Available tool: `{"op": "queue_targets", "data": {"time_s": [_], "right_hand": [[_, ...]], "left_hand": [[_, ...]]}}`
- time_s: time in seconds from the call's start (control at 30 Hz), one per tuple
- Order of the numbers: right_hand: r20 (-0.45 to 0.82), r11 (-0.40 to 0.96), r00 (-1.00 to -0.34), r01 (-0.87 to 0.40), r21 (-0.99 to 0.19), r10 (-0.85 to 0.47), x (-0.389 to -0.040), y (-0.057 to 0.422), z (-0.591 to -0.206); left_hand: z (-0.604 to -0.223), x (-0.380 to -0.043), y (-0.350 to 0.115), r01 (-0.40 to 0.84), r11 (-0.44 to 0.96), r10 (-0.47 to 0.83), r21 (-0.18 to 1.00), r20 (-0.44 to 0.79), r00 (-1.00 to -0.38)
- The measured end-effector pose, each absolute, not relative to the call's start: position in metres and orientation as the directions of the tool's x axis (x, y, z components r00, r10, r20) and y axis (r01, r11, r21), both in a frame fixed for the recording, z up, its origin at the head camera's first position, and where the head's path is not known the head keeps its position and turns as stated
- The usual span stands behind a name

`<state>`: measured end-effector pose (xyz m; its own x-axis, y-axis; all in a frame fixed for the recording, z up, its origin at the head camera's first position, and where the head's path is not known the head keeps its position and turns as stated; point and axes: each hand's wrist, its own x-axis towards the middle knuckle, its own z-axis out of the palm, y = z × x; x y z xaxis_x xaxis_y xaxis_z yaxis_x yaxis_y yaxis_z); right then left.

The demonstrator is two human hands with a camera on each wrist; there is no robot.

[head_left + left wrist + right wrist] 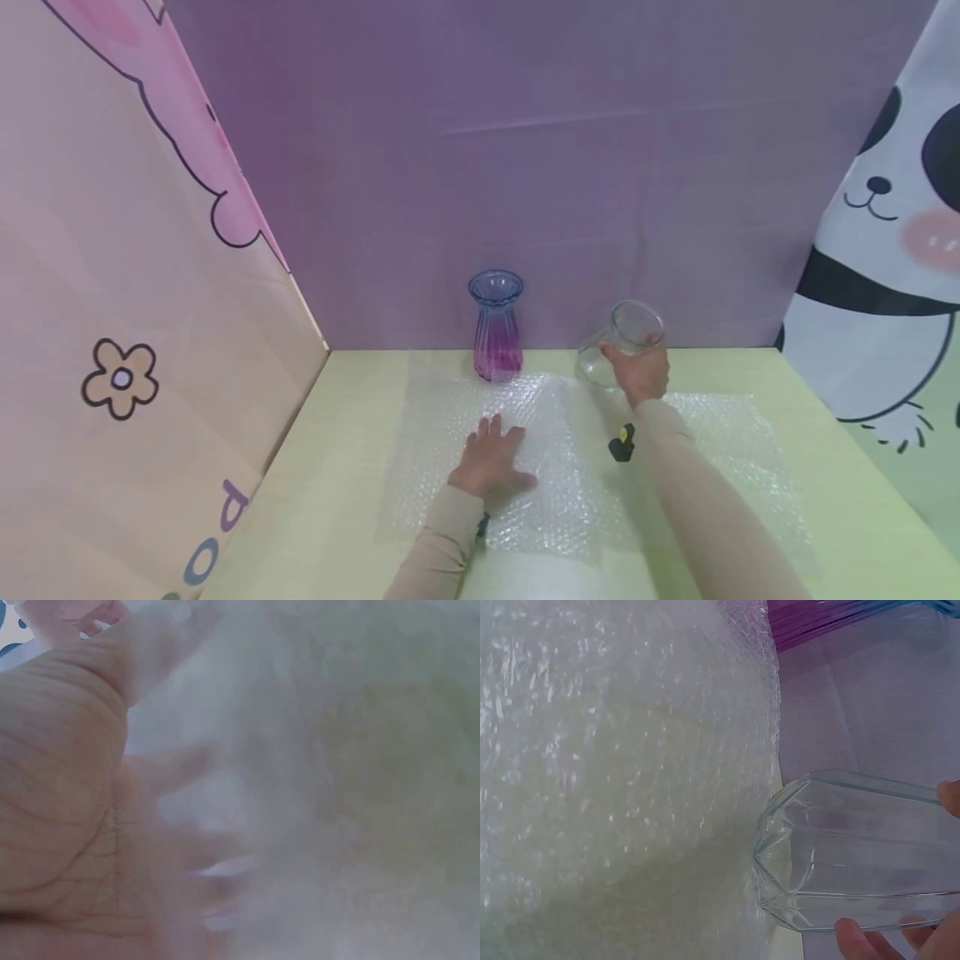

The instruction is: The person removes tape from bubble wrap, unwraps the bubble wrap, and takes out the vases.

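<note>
My right hand (641, 372) grips a clear glass vase (596, 364) near its mouth, at the table's far edge. The vase is tilted, mouth up and to the right. In the right wrist view, fingertips (851, 941) lie along its faceted wall (870, 855), its base beside the bubble wrap (630, 750). My left hand (491, 460), fingers spread, is on a bubble wrap sheet (562, 483) at the table's middle; in the left wrist view hazy plastic (337, 787) blurs the fingers. A fluted blue-and-pink glass vase (497, 333) stands upright behind that sheet.
Another stretch of bubble wrap (750, 467) lies to the right, partly behind the right forearm. A small black object with a yellow spot (622, 443) is at the right wrist. A purple backdrop (480, 167) rises behind the table (330, 467), with printed panels on both sides.
</note>
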<state>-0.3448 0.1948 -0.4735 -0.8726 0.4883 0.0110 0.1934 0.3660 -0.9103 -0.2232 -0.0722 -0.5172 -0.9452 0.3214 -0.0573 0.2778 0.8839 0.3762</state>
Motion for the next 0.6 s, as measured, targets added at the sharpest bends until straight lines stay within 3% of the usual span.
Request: {"op": "queue_targets", "data": {"time_s": [0.6], "right_hand": [[0.034,0.464,-0.906,0.184,-0.867,0.422,-0.3515,0.2052,-0.4689]], "left_hand": [[-0.5178,-0.2243,-0.0714,0.269,0.887,0.320,0.376,-0.080,-0.944]]}}
